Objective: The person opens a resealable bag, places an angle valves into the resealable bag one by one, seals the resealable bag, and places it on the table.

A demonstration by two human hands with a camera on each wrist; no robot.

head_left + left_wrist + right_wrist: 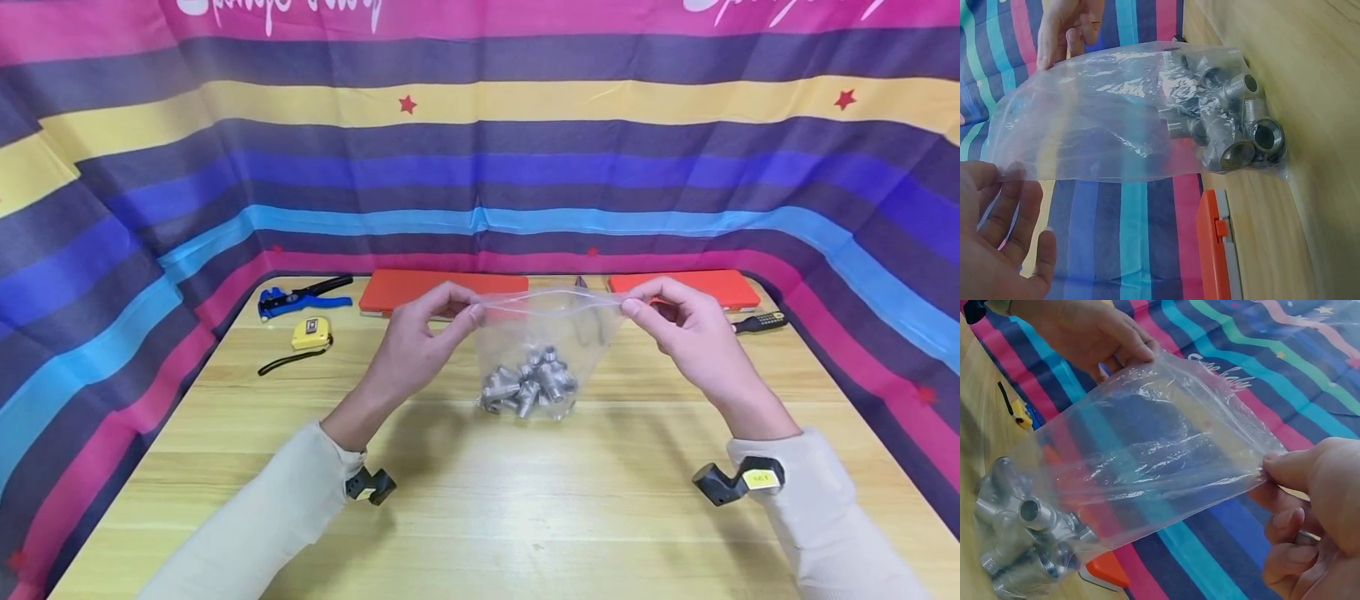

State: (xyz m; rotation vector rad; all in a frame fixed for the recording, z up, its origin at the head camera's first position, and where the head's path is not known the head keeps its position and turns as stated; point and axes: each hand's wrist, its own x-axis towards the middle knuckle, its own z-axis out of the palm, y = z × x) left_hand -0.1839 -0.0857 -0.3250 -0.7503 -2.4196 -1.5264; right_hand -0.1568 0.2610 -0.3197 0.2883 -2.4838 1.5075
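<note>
A clear plastic zip bag [543,333] hangs between my two hands, its top edge stretched taut. Several threaded metal pipe fittings [528,383] lie bunched in its bottom, seen closer in the left wrist view as silvery pipe fittings [1229,119]. My left hand [420,337] pinches the bag's upper left corner between thumb and fingers. At the opposite corner my right hand [693,337] pinches the edge the same way; in the right wrist view its thumb presses the plastic. Whether the bottom of the bag touches the table is hard to tell.
On the wooden table [480,517], wire strippers [303,297] and a yellow tape measure [311,333] lie at the back left. Two red cases [442,287] stand along the back, with a black-handled tool [761,322] at the right. A striped cloth [480,167] hangs behind.
</note>
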